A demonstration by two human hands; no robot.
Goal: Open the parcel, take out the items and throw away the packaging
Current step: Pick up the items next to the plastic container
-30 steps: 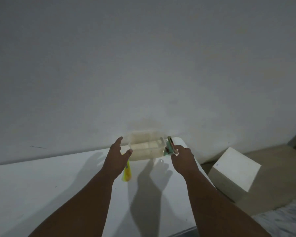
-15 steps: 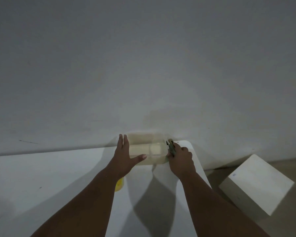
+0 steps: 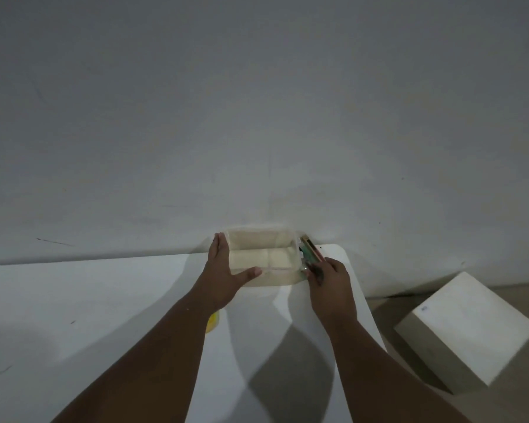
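Note:
A pale cream parcel (image 3: 264, 259), a small box wrapped in clear film, stands at the back right corner of the white table (image 3: 74, 300), against the wall. My left hand (image 3: 223, 276) lies flat against the parcel's left side, with the thumb across its front face. My right hand (image 3: 330, 283) is closed on a thin greenish tool (image 3: 309, 254), which looks like a cutter, and holds it at the parcel's right edge. The tool's tip is blurred.
A yellow object (image 3: 212, 323) lies on the table, mostly hidden under my left forearm. A white box (image 3: 468, 331) sits on the floor to the right of the table. The grey wall (image 3: 257, 117) rises directly behind the parcel.
My left hand has come against the parcel's left side and flattened there. My right hand has brought the tool down to the parcel's right edge. The view has shifted slightly.

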